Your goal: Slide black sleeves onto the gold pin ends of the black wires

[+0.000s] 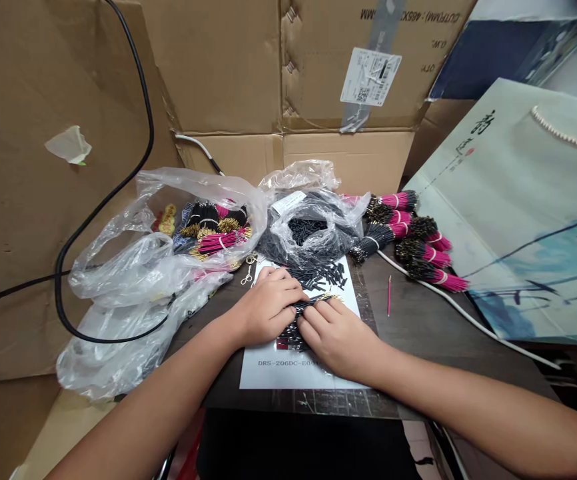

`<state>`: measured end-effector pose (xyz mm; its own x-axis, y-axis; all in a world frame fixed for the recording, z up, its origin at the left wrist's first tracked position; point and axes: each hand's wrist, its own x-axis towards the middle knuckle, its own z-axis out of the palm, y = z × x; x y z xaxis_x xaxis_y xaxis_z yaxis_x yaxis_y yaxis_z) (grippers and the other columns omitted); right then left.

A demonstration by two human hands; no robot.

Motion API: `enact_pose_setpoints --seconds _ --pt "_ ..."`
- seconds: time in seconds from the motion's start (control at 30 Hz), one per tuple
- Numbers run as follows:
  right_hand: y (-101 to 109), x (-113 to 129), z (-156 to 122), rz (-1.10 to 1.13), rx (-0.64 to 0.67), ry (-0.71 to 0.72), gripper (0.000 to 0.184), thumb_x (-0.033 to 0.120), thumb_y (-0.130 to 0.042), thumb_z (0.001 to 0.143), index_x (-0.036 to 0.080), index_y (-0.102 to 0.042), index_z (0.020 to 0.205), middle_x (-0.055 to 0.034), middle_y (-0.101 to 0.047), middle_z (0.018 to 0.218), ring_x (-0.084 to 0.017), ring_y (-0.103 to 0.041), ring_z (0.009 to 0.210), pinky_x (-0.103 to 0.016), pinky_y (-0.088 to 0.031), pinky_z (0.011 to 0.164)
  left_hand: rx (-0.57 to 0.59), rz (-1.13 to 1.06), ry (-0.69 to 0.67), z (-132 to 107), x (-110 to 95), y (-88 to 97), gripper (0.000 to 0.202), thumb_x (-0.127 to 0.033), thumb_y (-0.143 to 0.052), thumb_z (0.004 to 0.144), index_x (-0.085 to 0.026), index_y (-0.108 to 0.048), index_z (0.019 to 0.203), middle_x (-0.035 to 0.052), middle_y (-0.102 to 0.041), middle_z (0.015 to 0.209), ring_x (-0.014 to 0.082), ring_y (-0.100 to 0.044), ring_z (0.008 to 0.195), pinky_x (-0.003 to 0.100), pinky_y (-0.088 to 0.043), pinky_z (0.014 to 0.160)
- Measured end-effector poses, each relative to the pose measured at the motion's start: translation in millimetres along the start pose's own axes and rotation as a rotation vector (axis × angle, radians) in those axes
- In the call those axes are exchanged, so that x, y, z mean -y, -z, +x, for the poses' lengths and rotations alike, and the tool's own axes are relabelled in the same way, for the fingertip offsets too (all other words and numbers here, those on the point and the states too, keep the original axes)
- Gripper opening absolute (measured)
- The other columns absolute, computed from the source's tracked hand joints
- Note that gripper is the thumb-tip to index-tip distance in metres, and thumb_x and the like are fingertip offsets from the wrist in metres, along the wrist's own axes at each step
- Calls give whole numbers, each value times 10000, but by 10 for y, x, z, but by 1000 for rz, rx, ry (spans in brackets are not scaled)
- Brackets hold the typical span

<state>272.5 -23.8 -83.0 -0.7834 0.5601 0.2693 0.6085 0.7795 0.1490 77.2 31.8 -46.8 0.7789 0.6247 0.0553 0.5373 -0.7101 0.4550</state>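
Observation:
My left hand (268,303) and my right hand (336,333) meet over a white printed sheet (268,370) on a dark mat. Both have fingers curled and pinched on a small bundle of black wires with gold tips (308,307). Part of the bundle lies under my fingers. Loose short black sleeves (326,273) are scattered on the sheet just beyond my hands.
A clear bag of black sleeves (308,230) sits behind the sheet. Another plastic bag (168,247) at left holds pink and black wire bundles (218,230). More pink bundles (418,243) lie at right, beside a white cable (468,320), a single pink wire (389,295), and a paper bag (528,213). Cardboard boxes (268,67) stand behind.

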Motion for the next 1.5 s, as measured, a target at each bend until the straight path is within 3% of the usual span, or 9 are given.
enact_pose_setpoints --seconds 0.27,0.43,0.67,0.97,1.2,1.5 --pt "-15 -24 -13 73 -87 -31 197 141 -378 904 153 -545 799 -61 -493 806 -181 -381 750 -342 -311 700 29 -13 3 -5 -20 56 292 -255 -377 916 -193 -620 1064 29 -609 1042 191 -439 981 399 -270 915" --pt "-36 -25 -7 49 -123 -66 194 138 -386 898 158 -555 805 -57 -493 789 -182 -376 746 -345 -310 711 6 -64 1 -16 -7 57 477 -388 -204 979 -178 -632 997 45 -618 1025 195 -445 979 404 -262 914" --pt "-14 -36 13 36 -101 -65 197 127 -389 898 164 -530 766 -44 -487 760 -171 -365 711 -338 -297 689 -11 -88 -16 -30 3 59 710 -562 -40 945 -186 -634 1045 62 -624 1019 205 -448 988 413 -253 929" --pt "18 -36 5 33 -75 -67 196 129 -392 902 149 -576 839 -74 -546 840 -184 -426 776 -350 -340 734 -10 -74 -13 -16 -14 68 677 -586 -93 940 -180 -628 1024 58 -633 1006 202 -448 964 403 -259 909" --pt "-8 -24 44 21 -129 -98 184 123 -406 889 150 -569 807 -88 -573 871 -192 -461 806 -359 -376 762 -14 -107 -2 -7 -23 76 720 -597 -48 932 -189 -635 1021 49 -642 992 196 -452 964 399 -255 921" --pt "115 -146 -27 131 -337 -87 156 105 -428 897 139 -579 880 -76 -590 822 -194 -501 893 -340 -396 763 -26 -135 6 -12 -46 91 786 -598 23 919 -211 -634 1110 50 -637 1040 199 -458 988 403 -266 928"
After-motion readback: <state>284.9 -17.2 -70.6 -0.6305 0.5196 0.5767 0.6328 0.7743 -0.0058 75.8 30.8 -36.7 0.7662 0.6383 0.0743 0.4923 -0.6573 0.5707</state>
